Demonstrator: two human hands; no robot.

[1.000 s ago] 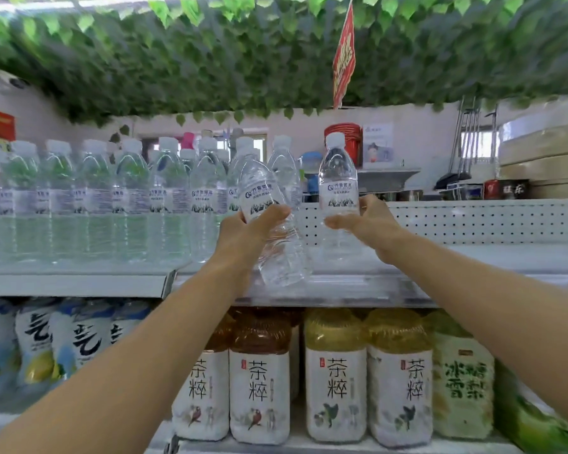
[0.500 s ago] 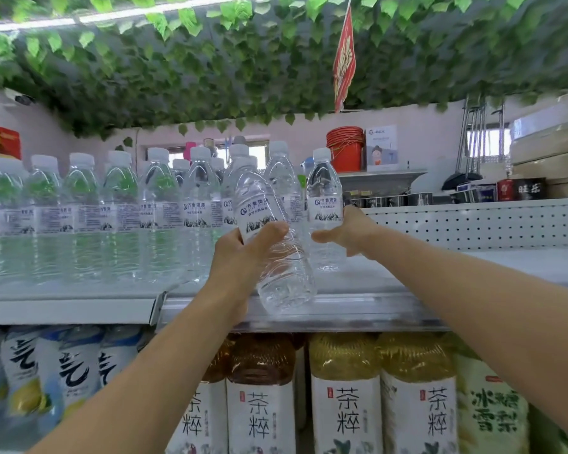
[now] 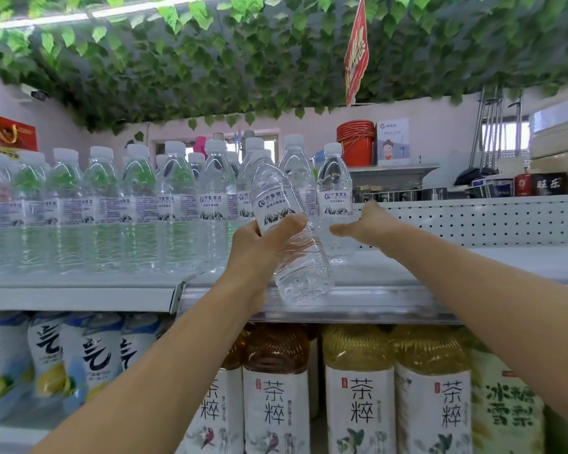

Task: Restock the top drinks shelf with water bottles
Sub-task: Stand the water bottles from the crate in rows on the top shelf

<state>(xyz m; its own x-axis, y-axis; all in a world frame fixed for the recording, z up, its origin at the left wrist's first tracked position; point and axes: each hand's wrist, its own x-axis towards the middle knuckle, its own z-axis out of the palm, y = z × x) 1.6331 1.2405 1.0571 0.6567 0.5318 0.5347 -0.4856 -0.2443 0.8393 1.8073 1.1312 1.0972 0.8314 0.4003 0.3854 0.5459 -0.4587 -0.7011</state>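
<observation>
- Now the left hand (image 3: 263, 244) grips a water bottle (image 3: 289, 231), cap tilted up-left, base over the top shelf's front edge (image 3: 358, 304).
- Beside it, the right hand (image 3: 368, 227) holds an upright bottle (image 3: 335, 204) standing at the row's right end.
- Judged: bare shelf lies rightward, nearer the right hand.

clear bottles (image 3: 177, 204), white caps (image 3: 175, 147)

A clear water bottle (image 3: 286, 231) with a white cap and white-and-blue label tilts, cap leaning left, its base raised over the front edge of the top shelf (image 3: 391, 273). A second, matching bottle (image 3: 334, 204) stands upright just right of it, at the end of a capped row (image 3: 112, 204) filling the shelf's left side.
</observation>
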